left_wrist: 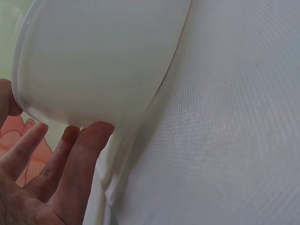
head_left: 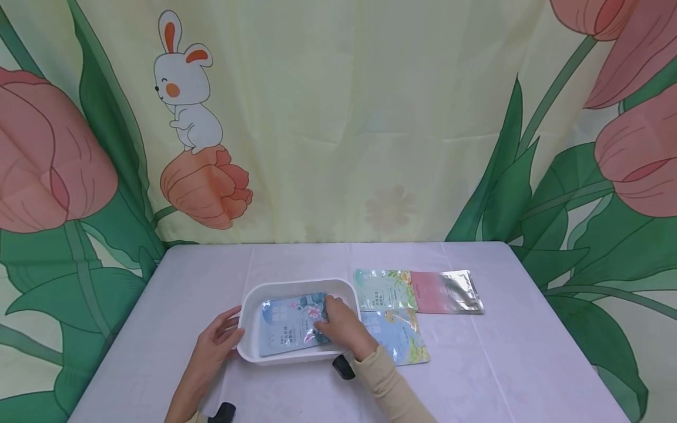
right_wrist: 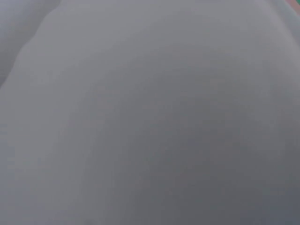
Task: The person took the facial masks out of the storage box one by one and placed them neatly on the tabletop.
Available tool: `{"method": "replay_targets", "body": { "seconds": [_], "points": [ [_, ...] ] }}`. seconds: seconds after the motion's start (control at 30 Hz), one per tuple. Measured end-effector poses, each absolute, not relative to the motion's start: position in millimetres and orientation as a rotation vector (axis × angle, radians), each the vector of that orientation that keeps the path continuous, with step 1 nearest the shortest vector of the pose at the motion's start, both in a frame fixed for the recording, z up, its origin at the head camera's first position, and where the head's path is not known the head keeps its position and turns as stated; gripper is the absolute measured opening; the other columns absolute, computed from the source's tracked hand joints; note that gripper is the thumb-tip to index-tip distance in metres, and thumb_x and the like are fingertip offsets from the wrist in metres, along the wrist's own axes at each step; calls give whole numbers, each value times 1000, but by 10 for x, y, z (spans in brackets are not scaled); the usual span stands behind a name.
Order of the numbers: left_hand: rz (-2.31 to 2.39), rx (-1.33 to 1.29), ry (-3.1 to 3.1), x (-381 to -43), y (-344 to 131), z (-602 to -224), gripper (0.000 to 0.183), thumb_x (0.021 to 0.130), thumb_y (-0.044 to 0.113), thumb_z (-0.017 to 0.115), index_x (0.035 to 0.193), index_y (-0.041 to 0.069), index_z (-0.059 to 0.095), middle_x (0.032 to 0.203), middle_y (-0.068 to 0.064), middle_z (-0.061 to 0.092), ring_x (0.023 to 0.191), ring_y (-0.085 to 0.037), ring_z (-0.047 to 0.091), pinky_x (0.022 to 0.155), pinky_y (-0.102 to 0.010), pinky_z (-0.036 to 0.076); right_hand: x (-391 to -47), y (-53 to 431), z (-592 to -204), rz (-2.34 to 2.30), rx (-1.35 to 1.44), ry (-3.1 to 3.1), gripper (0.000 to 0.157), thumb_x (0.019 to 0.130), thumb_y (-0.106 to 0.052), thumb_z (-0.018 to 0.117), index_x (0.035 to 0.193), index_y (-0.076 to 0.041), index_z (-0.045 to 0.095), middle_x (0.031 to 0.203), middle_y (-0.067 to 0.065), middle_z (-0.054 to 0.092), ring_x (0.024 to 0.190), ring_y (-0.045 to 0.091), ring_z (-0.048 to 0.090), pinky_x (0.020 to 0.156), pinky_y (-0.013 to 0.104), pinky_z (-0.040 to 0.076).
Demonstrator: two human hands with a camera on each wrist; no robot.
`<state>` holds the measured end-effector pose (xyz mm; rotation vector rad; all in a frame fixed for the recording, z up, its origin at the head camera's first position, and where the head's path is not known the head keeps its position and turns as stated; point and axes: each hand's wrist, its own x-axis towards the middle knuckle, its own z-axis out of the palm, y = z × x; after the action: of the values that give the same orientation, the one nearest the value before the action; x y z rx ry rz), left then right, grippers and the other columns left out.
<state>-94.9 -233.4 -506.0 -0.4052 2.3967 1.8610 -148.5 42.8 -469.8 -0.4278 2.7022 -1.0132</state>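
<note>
A blue sheet mask packet [head_left: 291, 324] with pink flowers lies in the white tray [head_left: 304, 286], printed side up. My right hand [head_left: 341, 322] reaches over the tray's right end and pinches the packet's right edge between thumb and fingers. At the tray's left end, my left hand [head_left: 214, 341] touches the outside. In the left wrist view, the fingers [left_wrist: 77, 164] of that hand rest fairly straight against the tray's outer wall [left_wrist: 98, 61]. A blurred pale surface fills the right wrist view, where the right hand is hidden.
Right of the tray lie a green packet [head_left: 383, 289], a pink and silver packet [head_left: 441, 291] and another blue packet [head_left: 404, 338], partly behind the right forearm. A white cloth [head_left: 502, 364] covers the table. Behind it hangs a curtain [head_left: 344, 117] with tulips and a rabbit.
</note>
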Motion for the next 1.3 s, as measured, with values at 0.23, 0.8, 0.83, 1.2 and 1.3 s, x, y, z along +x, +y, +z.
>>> {"method": "replay_targets", "body": {
  "seconds": [0.23, 0.8, 0.83, 1.2, 1.3],
  "points": [
    [1866, -399, 2393, -950, -2334, -5061, 60, 93, 31, 70, 147, 22, 44, 143, -15, 53, 127, -30, 58, 85, -31, 59, -1471, 399, -4704, -1058, -450, 2657, 49, 89, -13, 73, 126, 10, 50, 96, 10, 57, 82, 18, 52, 75, 38, 51],
    [1841, -393, 2418, -932, -2331, -5049, 61, 94, 34, 69, 148, 23, 43, 144, -16, 52, 128, -33, 56, 86, -30, 59, -1491, 406, -4719, -1198, -468, 2519, 32, 90, -10, 71, 111, 8, 54, 90, 12, 60, 80, 19, 55, 70, 35, 51],
    [1841, -392, 2419, -933, -2330, -5052, 60, 94, 33, 69, 148, 23, 43, 144, -16, 52, 128, -33, 57, 86, -30, 59, -1494, 402, -4722, -1198, -472, 2510, 28, 90, -10, 70, 106, 5, 54, 87, 10, 60, 78, 18, 54, 67, 33, 49],
    [1832, -393, 2424, -937, -2333, -5065, 61, 94, 34, 69, 148, 23, 43, 144, -16, 52, 127, -32, 58, 83, -27, 59, -1465, 371, -4699, -1199, -500, 2467, 62, 91, -12, 71, 143, 4, 42, 97, 10, 64, 82, 16, 57, 74, 34, 52],
    [1839, -395, 2416, -940, -2335, -5063, 60, 94, 32, 69, 147, 24, 43, 144, -15, 53, 126, -31, 59, 81, -26, 58, -1449, 351, -4693, -1174, -528, 2460, 60, 91, -13, 70, 143, 2, 43, 101, 12, 66, 83, 16, 59, 77, 35, 53]
  ]
}}
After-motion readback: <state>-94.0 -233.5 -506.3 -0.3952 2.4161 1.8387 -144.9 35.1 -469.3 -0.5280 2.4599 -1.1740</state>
